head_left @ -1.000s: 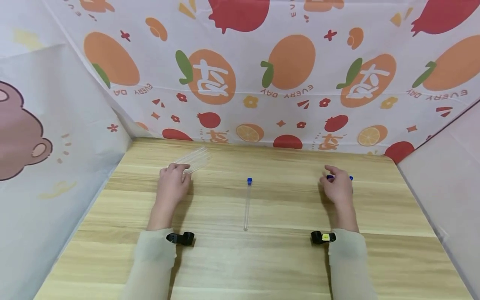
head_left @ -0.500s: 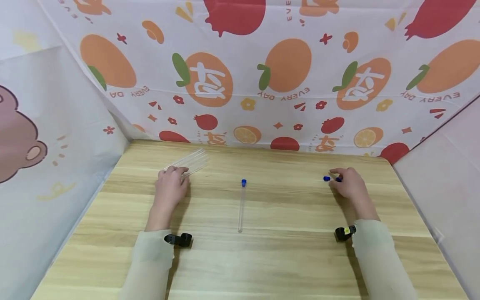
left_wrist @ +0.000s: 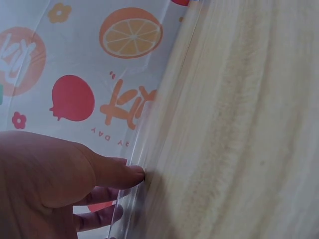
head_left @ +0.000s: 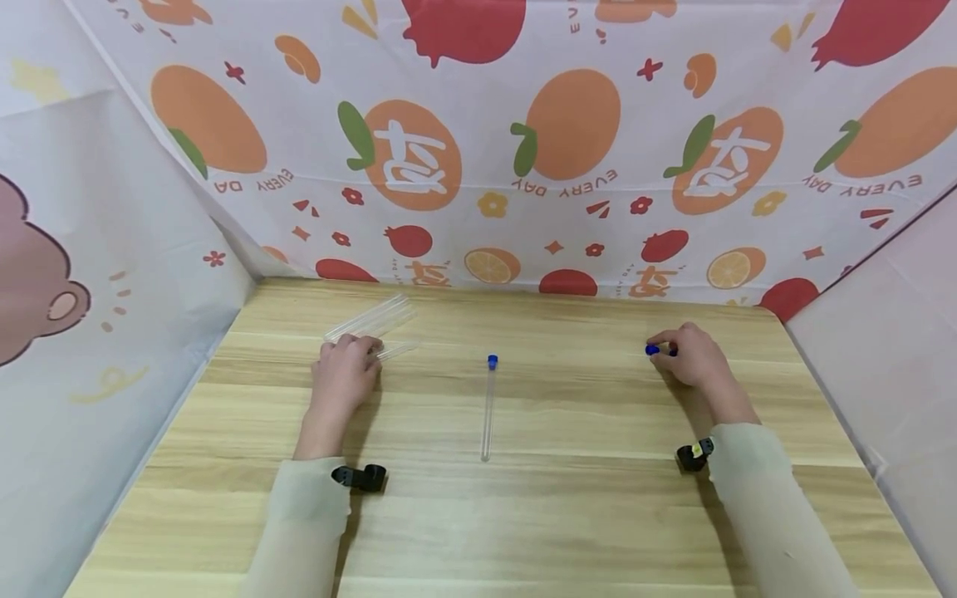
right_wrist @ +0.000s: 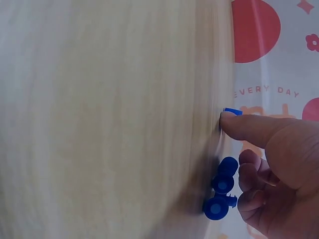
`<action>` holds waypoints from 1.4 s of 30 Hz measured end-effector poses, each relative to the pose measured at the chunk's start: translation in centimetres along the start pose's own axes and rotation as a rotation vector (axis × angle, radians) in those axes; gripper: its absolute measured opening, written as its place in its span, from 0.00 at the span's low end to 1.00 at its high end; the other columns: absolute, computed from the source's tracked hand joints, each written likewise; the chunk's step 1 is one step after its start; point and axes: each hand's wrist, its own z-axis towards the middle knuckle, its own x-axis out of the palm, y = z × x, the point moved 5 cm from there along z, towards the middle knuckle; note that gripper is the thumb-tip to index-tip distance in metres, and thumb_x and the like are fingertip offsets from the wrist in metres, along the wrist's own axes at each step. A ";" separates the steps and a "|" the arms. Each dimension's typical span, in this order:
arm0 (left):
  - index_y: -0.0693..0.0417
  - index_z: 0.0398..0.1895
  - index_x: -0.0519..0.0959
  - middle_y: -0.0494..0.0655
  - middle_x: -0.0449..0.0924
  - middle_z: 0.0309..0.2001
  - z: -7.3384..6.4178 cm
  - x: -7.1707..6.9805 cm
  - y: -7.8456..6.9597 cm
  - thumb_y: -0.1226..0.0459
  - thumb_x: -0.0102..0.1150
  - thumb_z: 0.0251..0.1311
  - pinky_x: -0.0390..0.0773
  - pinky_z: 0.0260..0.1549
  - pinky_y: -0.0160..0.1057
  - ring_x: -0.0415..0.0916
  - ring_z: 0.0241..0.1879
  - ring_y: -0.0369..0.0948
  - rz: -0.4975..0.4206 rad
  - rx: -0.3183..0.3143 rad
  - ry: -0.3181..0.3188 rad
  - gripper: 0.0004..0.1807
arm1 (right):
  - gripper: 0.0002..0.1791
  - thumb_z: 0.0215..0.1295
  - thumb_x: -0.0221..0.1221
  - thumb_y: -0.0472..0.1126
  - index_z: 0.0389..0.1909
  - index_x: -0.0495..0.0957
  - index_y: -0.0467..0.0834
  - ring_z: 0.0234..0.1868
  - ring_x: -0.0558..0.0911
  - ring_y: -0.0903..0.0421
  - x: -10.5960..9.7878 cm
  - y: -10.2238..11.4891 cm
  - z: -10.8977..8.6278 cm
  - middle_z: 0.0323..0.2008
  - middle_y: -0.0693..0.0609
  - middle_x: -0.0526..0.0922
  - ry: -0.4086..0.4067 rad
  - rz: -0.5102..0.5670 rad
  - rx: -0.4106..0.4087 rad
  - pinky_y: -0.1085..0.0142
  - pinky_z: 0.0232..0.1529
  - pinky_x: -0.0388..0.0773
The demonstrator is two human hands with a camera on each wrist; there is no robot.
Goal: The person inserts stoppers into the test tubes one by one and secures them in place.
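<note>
My left hand pinches a clear test tube between thumb and fingers, just in front of a bundle of clear test tubes. In the left wrist view the thumb presses on the tube, with fingers behind it. At the right, my right hand pinches a blue cap between thumb and index finger. The right wrist view shows this cap at the thumb tip, while several other blue caps lie beside the curled lower fingers.
One test tube with a blue cap lies lengthwise at the middle of the wooden table, between the hands. Behind the table hangs a fruit-print cloth, and another printed sheet stands along the left side.
My left hand has drawn one test tube apart from the bundle. The right hand shifted right, then brought thumb and index finger together on the leftmost blue cap.
</note>
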 end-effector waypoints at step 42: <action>0.58 0.52 0.79 0.55 0.86 0.43 -0.9 -1.3 -4.9 0.66 0.56 0.69 0.82 0.38 0.50 0.83 0.40 0.50 -0.208 0.156 0.072 0.12 | 0.18 0.68 0.64 0.43 0.54 0.82 0.39 0.39 0.79 0.56 4.7 9.3 -0.6 0.43 0.47 0.82 -0.082 0.885 0.180 0.69 0.35 0.80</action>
